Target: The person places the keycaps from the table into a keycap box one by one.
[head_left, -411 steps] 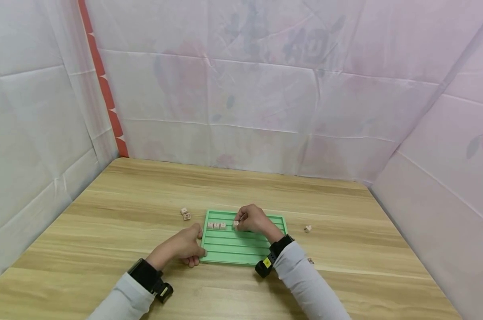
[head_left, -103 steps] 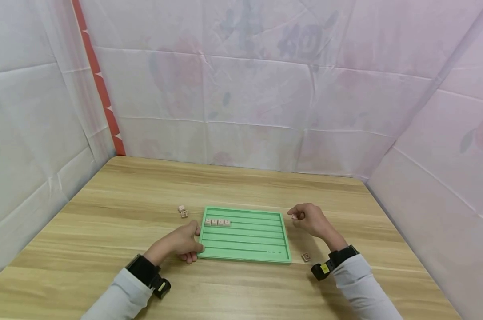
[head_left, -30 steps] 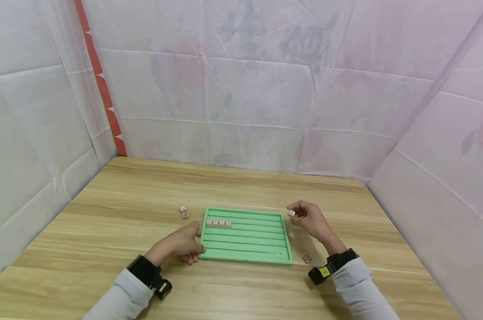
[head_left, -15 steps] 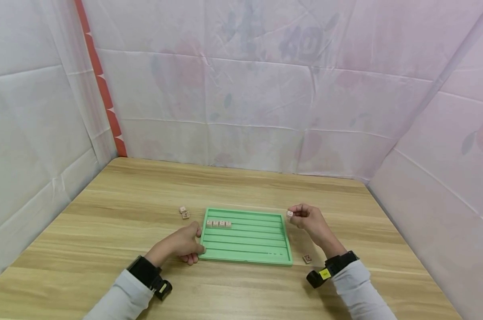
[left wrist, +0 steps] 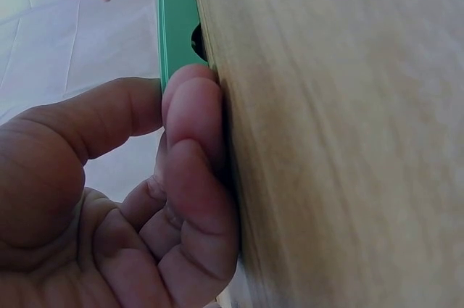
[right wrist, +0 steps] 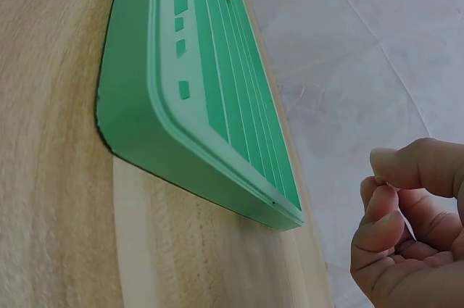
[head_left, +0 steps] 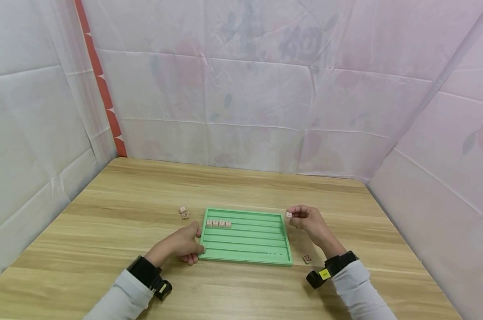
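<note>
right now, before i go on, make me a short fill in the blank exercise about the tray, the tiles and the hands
1. The tray is ____ in colour.
2. A single row of ____ tiles sits in the tray.
3. The person's ____ hand pinches a tile between thumb and fingers.
4. On the table left of the tray lie ____ loose tiles.

Missing words: green; four; right; two.

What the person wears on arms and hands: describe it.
The left hand and right hand are bare, without gloves. The sleeves are plain light grey. Black wrist bands each carry a small black camera; the right one's label is yellow.
</note>
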A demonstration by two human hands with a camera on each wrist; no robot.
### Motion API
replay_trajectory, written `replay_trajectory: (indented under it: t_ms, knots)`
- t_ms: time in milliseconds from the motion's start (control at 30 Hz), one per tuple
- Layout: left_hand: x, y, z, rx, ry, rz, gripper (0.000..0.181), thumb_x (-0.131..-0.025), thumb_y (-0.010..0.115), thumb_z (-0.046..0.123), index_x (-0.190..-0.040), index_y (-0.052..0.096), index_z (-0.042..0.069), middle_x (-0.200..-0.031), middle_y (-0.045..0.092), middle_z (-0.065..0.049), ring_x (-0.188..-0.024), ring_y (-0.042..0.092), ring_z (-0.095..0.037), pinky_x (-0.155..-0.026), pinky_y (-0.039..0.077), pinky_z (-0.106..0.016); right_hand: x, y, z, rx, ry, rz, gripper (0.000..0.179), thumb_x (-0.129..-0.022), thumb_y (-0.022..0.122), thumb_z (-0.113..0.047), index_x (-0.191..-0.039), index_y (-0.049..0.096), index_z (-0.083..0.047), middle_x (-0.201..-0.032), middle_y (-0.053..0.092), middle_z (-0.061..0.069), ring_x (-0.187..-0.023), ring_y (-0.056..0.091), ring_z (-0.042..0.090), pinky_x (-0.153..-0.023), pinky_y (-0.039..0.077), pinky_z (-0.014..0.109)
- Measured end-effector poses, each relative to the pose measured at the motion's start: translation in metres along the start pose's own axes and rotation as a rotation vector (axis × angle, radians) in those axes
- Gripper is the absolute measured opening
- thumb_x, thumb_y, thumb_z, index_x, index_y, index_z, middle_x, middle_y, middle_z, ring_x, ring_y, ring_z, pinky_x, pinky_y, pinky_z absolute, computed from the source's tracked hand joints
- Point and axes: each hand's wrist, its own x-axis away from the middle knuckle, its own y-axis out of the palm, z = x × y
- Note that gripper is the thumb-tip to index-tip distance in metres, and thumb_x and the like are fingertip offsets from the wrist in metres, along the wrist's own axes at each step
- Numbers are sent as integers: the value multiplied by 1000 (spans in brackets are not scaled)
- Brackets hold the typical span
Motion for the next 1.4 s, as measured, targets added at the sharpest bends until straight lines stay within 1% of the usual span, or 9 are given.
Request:
replay_trajectory:
  t_ms: [167,433,533,733,900,1067,1167,1400]
  knots:
    - [0,0,-1,2,-5,-2,30,-83,63,-1,-96,36,1,-55,58,-11,-41,53,-14,-38,42,-24,0,2,0,12,5,-1,28,-82,60,11,-108,52,16,-94,57,19,-79,54,15,-65,48,23]
    - [0,0,-1,-5,-3,2,30,-83,64,-1,-96,36,1,-55,58,-11,-41,54,-14,-37,42,-23,0,7,-5,18,-10,-37,26,-83,62,7,-107,55,13,-92,59,14,-81,54,17,-68,48,25]
    - [0,0,0,-9,-1,5,30,-83,64,0,-96,36,1,-55,58,-10,-41,54,-14,-37,42,-23,0,10,-6,25,-16,-48,25,-83,64,5,-106,56,12,-92,59,13,-80,54,17,-65,47,26]
    - [1,0,3,9,-2,5,29,-83,63,-2,-95,37,0,-55,58,-11,-41,53,-13,-37,41,-23,-1,17,-8,51,-31,-68,23,-83,62,8,-105,57,12,-90,60,12,-76,54,16,-61,46,24]
    - [2,0,4,10,-4,7,29,-84,63,-2,-95,37,0,-55,58,-11,-41,53,-13,-38,41,-22,-3,25,-11,85,-33,-80,23,-83,63,7,-105,58,11,-89,61,12,-78,55,17,-64,49,29]
    - [1,0,3,7,3,1,29,-83,63,-1,-95,36,0,-56,58,-11,-41,53,-13,-37,40,-22,-4,29,-13,92,-14,-81,23,-82,64,7,-104,58,10,-88,60,11,-79,55,17,-68,50,31]
    - [1,0,3,4,5,-4,29,-83,63,-1,-96,37,0,-56,59,-11,-42,53,-13,-38,40,-22,-5,32,-13,94,-8,-85,22,-82,64,8,-103,59,10,-86,60,10,-78,55,17,-68,50,32]
    - [2,-1,3,2,7,0,29,-83,63,0,-96,37,0,-56,59,-11,-42,53,-13,-38,41,-23,-9,39,-12,104,-19,-131,21,-81,65,6,-100,60,10,-84,62,11,-75,58,17,-67,51,33]
